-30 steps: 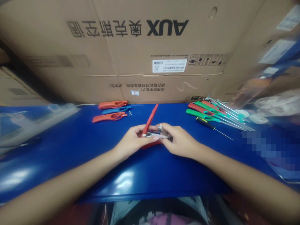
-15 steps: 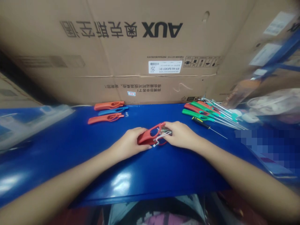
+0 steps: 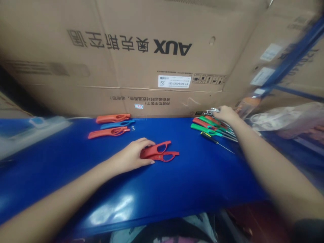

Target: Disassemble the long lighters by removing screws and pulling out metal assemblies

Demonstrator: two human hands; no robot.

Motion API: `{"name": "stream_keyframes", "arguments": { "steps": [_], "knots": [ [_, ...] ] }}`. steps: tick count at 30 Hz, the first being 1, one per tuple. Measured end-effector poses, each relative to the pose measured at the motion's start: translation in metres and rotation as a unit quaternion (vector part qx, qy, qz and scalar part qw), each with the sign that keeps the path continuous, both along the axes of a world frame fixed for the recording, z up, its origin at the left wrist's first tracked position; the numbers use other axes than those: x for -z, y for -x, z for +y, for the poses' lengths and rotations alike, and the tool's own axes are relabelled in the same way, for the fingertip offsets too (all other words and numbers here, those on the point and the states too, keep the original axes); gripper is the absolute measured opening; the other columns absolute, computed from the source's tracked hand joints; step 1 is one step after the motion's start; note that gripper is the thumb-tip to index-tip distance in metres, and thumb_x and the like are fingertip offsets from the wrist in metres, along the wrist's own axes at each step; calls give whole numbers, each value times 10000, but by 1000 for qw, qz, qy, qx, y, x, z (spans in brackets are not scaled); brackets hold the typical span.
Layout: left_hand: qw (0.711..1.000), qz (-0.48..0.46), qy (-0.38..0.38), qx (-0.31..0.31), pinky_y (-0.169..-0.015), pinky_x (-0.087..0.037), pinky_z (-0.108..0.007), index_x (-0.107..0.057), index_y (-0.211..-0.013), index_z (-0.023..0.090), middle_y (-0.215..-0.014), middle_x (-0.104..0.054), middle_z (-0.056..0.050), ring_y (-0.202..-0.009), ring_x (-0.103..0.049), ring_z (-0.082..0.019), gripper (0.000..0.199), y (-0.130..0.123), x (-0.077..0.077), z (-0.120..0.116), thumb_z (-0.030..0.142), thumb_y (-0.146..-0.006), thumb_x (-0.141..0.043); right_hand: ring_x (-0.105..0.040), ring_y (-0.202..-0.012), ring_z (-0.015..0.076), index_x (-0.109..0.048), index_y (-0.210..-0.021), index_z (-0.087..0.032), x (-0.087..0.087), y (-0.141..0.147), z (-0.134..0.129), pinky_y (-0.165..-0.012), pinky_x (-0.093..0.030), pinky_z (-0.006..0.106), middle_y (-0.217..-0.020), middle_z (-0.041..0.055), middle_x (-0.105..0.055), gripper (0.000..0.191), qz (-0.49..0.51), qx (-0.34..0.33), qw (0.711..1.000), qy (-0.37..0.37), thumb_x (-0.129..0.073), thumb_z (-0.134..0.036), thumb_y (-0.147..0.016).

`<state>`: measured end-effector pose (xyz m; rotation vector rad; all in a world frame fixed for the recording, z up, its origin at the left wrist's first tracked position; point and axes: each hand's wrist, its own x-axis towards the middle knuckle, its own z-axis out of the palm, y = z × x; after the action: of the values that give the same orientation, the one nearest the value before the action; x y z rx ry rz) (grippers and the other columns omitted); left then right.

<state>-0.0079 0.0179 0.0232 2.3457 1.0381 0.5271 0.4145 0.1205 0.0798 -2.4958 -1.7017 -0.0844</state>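
Observation:
My left hand (image 3: 135, 153) grips a red lighter casing (image 3: 162, 156) over the blue table. The casing's two halves are spread apart at their looped ends; the rear ends are inside my grasp. My right hand (image 3: 226, 114) reaches to the back right, above long-stem lighters with red and green handles (image 3: 206, 130). Its fingers are pinched at small silvery and dark wired parts (image 3: 212, 111), whose exact form is blurred. A black and yellow screwdriver (image 3: 209, 137) lies just in front of these lighters.
At the back left lie two orange-red casings (image 3: 108, 133) and a blue one (image 3: 117, 124), with tiny pale pieces beside them. A large cardboard box (image 3: 113, 74) stands behind the table. Clear plastic bags (image 3: 291, 114) and a bottle (image 3: 248, 105) are at right.
My right hand has left the casing and moved to the back right, carrying away the small wired parts. The casing's halves, still in my left hand, now show side by side.

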Motion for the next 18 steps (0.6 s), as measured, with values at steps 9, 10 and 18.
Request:
{"name": "stream_keyframes", "arguments": {
  "steps": [9, 10, 18],
  "knots": [
    [1000, 3, 1, -9, -841, -532, -356, -680, -1125, 202, -1089, -682, -84, -953, -658, -240, 313, 2, 0, 2, 372, -864, -650, -664, -1061, 358, -704, -1124, -70, 16, -55, 23, -790, -501, 366, -1130, 251, -703, 436, -8, 13, 1000, 8, -653, -377, -819],
    [1000, 5, 0, -11, -838, -531, -354, -680, -1133, 200, -1088, -684, -83, -952, -659, -237, 311, 2, -1, 2, 367, -874, -639, -658, -1071, 359, -698, -1135, -73, 17, -58, 25, -811, -506, 369, -1135, 246, -700, 446, -8, 8, 1000, 4, -662, -375, -808],
    [999, -9, -40, 19, -955, -501, -365, -662, -1233, 232, -1185, -701, -66, -1087, -639, -235, 335, 0, -3, -2, 417, -970, -570, -653, -1012, 358, -626, -1207, -52, 29, -73, 31, -877, -526, 435, -1110, 245, -637, 531, 14, -22, 997, -77, -647, -262, -719]
  ]
}}
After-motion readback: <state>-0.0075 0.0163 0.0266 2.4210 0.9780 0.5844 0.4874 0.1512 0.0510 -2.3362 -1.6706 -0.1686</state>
